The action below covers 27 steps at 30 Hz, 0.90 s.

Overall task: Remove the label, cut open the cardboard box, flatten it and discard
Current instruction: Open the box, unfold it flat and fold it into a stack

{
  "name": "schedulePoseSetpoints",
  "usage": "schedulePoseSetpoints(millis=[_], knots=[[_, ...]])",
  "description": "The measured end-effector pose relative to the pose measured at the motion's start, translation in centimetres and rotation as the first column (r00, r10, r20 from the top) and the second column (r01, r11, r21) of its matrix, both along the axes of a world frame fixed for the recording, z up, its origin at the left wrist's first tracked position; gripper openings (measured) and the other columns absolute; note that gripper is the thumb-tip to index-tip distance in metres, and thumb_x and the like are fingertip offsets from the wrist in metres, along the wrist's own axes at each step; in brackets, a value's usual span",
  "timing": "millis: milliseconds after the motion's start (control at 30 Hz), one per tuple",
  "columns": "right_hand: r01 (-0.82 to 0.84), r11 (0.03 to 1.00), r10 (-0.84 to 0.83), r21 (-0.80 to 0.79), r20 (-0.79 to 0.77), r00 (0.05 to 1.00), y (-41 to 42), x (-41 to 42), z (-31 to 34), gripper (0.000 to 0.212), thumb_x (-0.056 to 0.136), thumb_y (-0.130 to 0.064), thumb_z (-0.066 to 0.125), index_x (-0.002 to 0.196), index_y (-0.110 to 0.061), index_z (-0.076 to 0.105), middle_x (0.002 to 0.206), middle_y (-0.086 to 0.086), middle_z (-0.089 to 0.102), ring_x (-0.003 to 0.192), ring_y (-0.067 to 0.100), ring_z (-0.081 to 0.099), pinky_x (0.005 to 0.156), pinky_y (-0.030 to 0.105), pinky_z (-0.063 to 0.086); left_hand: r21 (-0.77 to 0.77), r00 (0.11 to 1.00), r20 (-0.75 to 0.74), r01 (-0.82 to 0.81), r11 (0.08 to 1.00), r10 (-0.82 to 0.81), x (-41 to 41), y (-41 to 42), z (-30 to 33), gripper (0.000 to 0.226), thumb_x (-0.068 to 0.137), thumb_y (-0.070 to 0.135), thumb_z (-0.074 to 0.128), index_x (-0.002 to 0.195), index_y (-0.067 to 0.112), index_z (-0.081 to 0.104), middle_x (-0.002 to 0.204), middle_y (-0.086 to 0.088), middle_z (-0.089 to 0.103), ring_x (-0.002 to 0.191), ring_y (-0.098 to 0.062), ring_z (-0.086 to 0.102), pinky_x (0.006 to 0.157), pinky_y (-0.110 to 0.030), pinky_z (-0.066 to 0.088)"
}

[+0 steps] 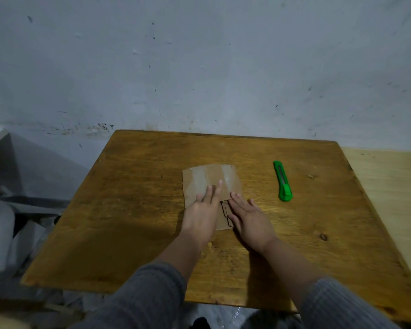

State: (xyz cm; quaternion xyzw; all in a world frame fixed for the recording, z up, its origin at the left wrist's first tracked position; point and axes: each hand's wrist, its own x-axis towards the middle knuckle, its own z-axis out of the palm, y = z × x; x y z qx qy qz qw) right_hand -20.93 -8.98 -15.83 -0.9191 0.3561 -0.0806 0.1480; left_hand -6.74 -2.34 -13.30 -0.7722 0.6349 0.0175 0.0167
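Two flat hands, one flattened box, one cutter.

Head view (close), down over table

Flattened taped cardboard box on table

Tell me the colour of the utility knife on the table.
Bright green utility knife, clearest in the head view.
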Motion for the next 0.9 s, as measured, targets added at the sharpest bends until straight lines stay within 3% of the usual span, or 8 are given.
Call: schedulePoseSetpoints(millis=[100,200,300,500,600,700,767,900], knots=[[0.018,0.998,-0.019,0.054,0.012,1.0,0.0,0.0,0.2,0.054,0.098,-0.031,0.04,0.147,-0.014,0.024,0.157,-0.001,0.019,0.145,0.01,0.014,0.116,0.028,0.002,-0.037,0.999,0.036,0.024,0.999,-0.022,0.6,0.1,-0.4,0.056,0.103,0.032,0.025,0.152,0.016,0.004,0.159,-0.002,0.015,0.138,-0.019,0.036,0.09,-0.033,0.048],[0.019,0.996,-0.017,0.087,-0.022,1.0,-0.2,-0.2,0.4,0.06,0.098,-0.036,0.034,0.15,-0.016,0.009,0.159,-0.002,0.01,0.145,0.008,0.007,0.117,0.032,0.0,-0.107,0.996,0.029,0.082,0.991,-0.08,1.8,0.3,-0.4,0.051,0.103,0.036,0.02,0.151,0.02,0.018,0.157,0.002,0.023,0.135,-0.015,0.041,0.094,-0.031,0.045],[-0.024,0.999,0.027,0.044,-0.066,0.997,-0.6,-0.1,0.7,0.062,0.095,-0.046,0.012,0.15,-0.02,-0.005,0.159,-0.005,-0.005,0.144,0.004,-0.001,0.116,0.037,-0.003,-0.129,0.996,0.0,0.086,0.988,-0.087,2.5,0.4,-1.0,0.049,0.103,0.039,0.019,0.15,0.025,0.022,0.155,0.007,0.026,0.136,-0.013,0.038,0.103,-0.029,0.036],[-0.033,0.994,0.045,0.101,-0.116,0.992,-2.4,3.4,1.7,0.055,0.101,-0.039,0.014,0.149,-0.022,-0.006,0.157,-0.008,-0.015,0.144,0.006,-0.011,0.115,0.042,-0.009,-0.105,0.998,-0.054,0.019,0.994,-0.024,2.2,0.5,-2.1,0.05,0.101,0.042,0.017,0.149,0.027,0.024,0.154,0.009,0.026,0.139,-0.013,0.033,0.108,-0.03,0.033],[-0.027,0.995,0.039,0.091,-0.133,0.99,-3.5,4.9,1.4,0.055,0.101,-0.038,0.013,0.15,-0.018,-0.004,0.158,-0.005,-0.015,0.145,0.008,-0.011,0.113,0.041,-0.013,-0.157,0.993,-0.114,0.003,0.988,-0.021,2.3,0.8,-2.3,0.05,0.099,0.043,0.019,0.143,0.028,0.039,0.148,0.009,0.04,0.131,-0.015,0.044,0.099,-0.032,0.041],[-0.006,0.998,0.016,0.062,-0.169,0.986,-3.9,5.0,0.4,0.055,0.1,-0.037,0.009,0.15,-0.018,-0.003,0.158,-0.003,-0.012,0.145,0.01,-0.013,0.112,0.043,-0.016,-0.284,0.974,-0.218,0.004,0.959,-0.068,2.7,1.2,-3.1,0.044,0.098,0.038,0.034,0.133,0.024,0.055,0.138,0.007,0.054,0.114,-0.017,0.055,0.083,-0.034,0.046],[0.014,0.999,-0.007,0.045,-0.16,0.987,-3.6,4.9,-0.4,0.06,0.095,-0.042,0.0,0.15,-0.018,-0.002,0.159,-0.003,-0.009,0.144,0.009,-0.014,0.114,0.043,-0.015,-0.307,0.962,-0.262,-0.002,0.952,-0.082,2.9,1.4,-3.3,0.046,0.098,0.04,0.034,0.134,0.021,0.054,0.139,0.007,0.052,0.112,-0.015,0.052,0.085,-0.036,0.043],[0.015,0.998,-0.008,0.062,-0.117,0.993,-3.6,5.0,-0.8,0.066,0.09,-0.042,-0.004,0.15,-0.017,0.001,0.159,-0.003,-0.006,0.144,0.009,-0.013,0.117,0.04,-0.011,-0.14,0.914,-0.405,-0.063,0.988,0.001,3.5,0.0,-2.4,0.062,0.094,0.052,0.014,0.15,0.025,0.022,0.155,0.009,0.022,0.131,-0.015,0.025,0.103,-0.038,0.022]])
